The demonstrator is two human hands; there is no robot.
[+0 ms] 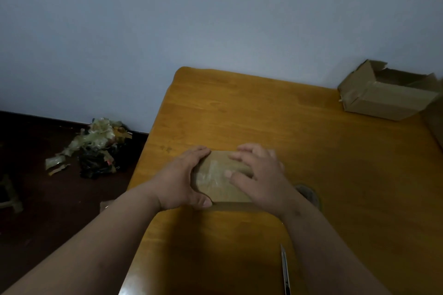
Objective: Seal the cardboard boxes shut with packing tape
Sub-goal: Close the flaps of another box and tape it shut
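A small flat cardboard box (219,176) lies near the left edge of the wooden table (263,112). A strip of clear tape shines across its top. My left hand (183,181) grips the box's left side, fingers on the far edge and thumb at the near corner. My right hand (257,173) lies flat on the box's right part, fingers spread and pressing on the taped top. A roll of tape (309,194) peeks out from behind my right wrist, mostly hidden.
A larger cardboard box (386,97) with open, torn flaps stands at the table's far right corner. A utility knife (285,270) lies near the table's front edge. On the dark floor to the left sits a pile of tape scraps and rubbish (96,148).
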